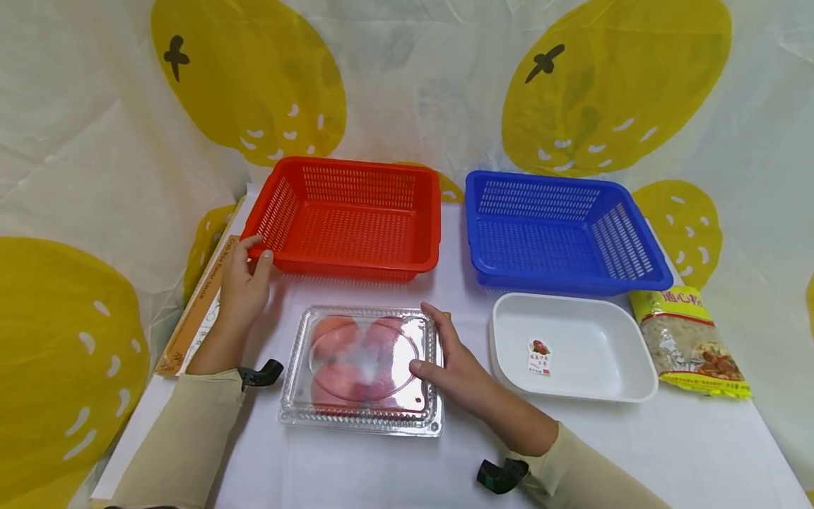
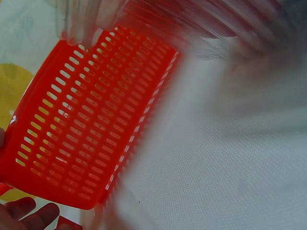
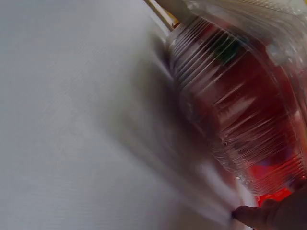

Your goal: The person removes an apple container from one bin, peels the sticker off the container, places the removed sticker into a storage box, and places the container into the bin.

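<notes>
A clear plastic clamshell box (image 1: 362, 417) with several round red fruits (image 1: 337, 385) inside is in the middle of the head view. My right hand (image 1: 454, 364) grips its right side, thumb over the lid. Dark shadow shows beside the box in the right wrist view, where its ribbed wall (image 3: 230, 96) is close and blurred. At the front left corner of the red basket (image 1: 356, 265), my left hand (image 1: 244, 286) holds the rim. Fingers (image 2: 41, 215) show by the basket's corner in the left wrist view. Nothing lies in the red basket.
Right of the red basket stands a blue basket (image 1: 547, 276). In front of it are a white tub (image 1: 591, 353) with a label and a yellow-ended food packet (image 1: 693, 339). A long orange-brown carton (image 1: 200, 304) lies along the left table edge. A printed cloth hangs behind.
</notes>
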Demonstrator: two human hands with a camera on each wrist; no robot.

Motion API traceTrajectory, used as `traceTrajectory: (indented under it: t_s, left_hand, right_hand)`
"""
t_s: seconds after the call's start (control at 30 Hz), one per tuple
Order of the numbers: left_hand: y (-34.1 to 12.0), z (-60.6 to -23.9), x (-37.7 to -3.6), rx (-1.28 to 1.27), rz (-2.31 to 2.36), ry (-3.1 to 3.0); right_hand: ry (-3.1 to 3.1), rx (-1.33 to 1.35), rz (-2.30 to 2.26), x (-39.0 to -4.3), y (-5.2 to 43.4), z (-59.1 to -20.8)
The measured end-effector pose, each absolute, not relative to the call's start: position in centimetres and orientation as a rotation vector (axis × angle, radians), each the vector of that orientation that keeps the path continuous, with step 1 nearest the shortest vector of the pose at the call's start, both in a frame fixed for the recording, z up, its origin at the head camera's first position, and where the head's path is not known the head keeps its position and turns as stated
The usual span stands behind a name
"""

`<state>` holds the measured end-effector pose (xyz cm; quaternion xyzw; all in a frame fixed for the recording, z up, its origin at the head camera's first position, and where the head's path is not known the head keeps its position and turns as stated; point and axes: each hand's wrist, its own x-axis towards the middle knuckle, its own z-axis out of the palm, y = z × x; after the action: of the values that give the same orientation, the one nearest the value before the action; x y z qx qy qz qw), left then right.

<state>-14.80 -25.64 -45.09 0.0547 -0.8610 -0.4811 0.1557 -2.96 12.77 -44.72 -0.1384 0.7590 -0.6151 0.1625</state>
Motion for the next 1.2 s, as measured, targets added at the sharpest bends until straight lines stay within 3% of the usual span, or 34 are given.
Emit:
traceTrajectory:
  t_s: [0.17, 0.53, 0.83, 1.2]
  left_hand:
    - [-25.7, -45.1, -14.7, 0.172, -1.401, -2.489]
    - [-25.8, -44.5, -14.3, 0.188, -1.458, -2.526]
    - [-25.9, -44.8, -14.1, 0.165, -1.466, -2.528]
    - [-25.5, -45.0, -14.3, 0.142, -1.441, -2.488]
  right_hand:
    - [2.123, -0.412, -1.729, -3.1, 12.5, -43.4]
    - [1.84, -0.145, -1.994, -3.5, 11.4, -42.7]
    - [1.764, -0.07, -2.105, -3.8, 11.6, -42.8]
    - [1.772, -0.053, -2.161, -5.5, 12.1, -40.3]
